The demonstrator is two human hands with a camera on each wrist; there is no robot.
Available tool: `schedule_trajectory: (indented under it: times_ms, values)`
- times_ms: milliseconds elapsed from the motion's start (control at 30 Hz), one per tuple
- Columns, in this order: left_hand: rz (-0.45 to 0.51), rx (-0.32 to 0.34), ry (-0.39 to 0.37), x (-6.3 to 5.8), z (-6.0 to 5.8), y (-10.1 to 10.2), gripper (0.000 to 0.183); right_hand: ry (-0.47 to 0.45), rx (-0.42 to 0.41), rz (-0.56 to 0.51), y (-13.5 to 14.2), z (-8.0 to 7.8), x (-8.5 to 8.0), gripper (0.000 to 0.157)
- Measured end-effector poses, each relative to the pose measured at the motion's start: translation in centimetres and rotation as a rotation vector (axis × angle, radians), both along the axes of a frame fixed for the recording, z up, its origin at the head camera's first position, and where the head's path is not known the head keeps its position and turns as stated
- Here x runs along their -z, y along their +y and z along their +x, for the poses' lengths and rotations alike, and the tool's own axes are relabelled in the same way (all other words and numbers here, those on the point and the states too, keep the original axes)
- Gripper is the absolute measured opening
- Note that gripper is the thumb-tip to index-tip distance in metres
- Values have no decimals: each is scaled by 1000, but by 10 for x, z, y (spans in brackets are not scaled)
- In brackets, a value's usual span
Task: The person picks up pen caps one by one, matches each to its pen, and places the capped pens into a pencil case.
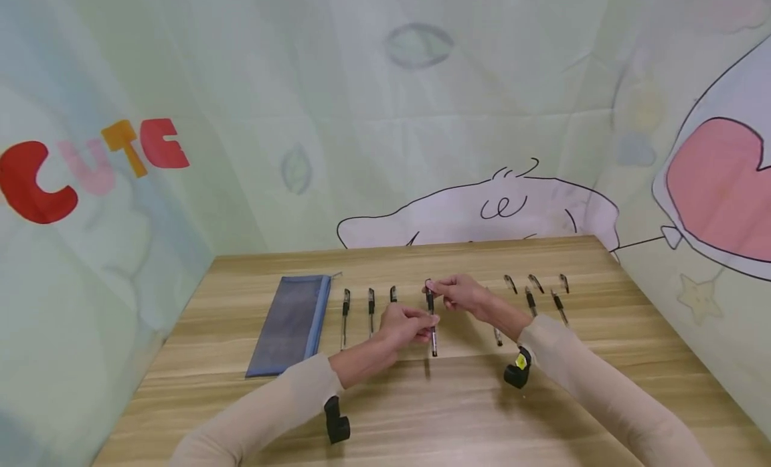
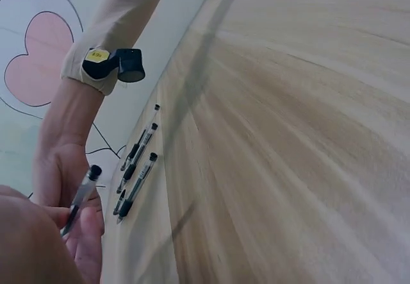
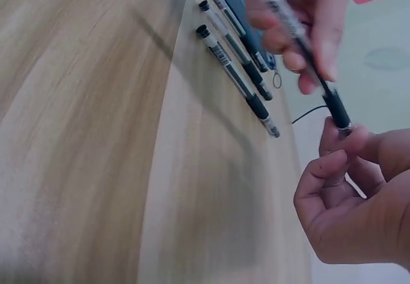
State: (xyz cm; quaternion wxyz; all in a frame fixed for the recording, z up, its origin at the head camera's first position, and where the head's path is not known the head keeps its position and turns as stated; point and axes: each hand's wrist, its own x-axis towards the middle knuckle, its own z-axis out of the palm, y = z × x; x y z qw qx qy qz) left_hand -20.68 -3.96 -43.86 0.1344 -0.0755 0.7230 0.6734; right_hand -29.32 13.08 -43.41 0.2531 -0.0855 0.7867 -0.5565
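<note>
A clear-barrelled gel pen with a black grip is held above the table between both hands. My left hand pinches its barrel with thumb and fingers. At the pen's upper end, the thumb and fingers of my right hand pinch the pen cap. In the right wrist view the black grip runs right up to those fingertips. Three more pens with caps on lie side by side left of my hands, one partly hidden behind the left hand in the head view.
A blue mesh zip pouch lies at the left. On the right are uncapped pens, one partly hidden by the right forearm, and three loose caps behind them. A patterned curtain hangs around the wooden table.
</note>
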Motion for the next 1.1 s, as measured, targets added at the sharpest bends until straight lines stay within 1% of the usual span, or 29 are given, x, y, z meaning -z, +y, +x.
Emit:
schedule_trajectory:
  times_ms: [100, 167, 233, 300, 467, 600, 833, 900, 1000, 1100]
  values:
    - [15, 12, 23, -4, -3, -1, 21, -12, 25, -64, 0, -1, -3, 43]
    - [16, 18, 32, -5, -5, -2, 23, -15, 29, -100, 0, -1, -5, 44]
    - [18, 28, 38, -5, -7, -3, 24, -16, 16, -123, 1, -1, -6, 45]
    - [21, 55, 44, -4, -6, -5, 27, -19, 5, -137, 1, -2, -6, 45]
    - [22, 114, 43, -1, -5, -6, 34, -25, -3, -133, 4, -2, -5, 45]
    - [4, 116, 29, 2, -7, -8, 35, -31, -5, -123, 11, -2, -1, 44]
    - [-26, 111, 1, 10, -19, -15, 32, -19, 11, -98, 32, 2, 3, 45]
    - [-57, 123, 2, 12, -23, -16, 32, -18, 17, -91, 39, 3, 4, 45]
    - [-105, 157, 3, 13, -28, -16, 31, -20, 20, -89, 48, 4, 6, 47]
    - [-146, 183, 17, 15, -32, -14, 29, -23, 23, -88, 56, 5, 6, 48]
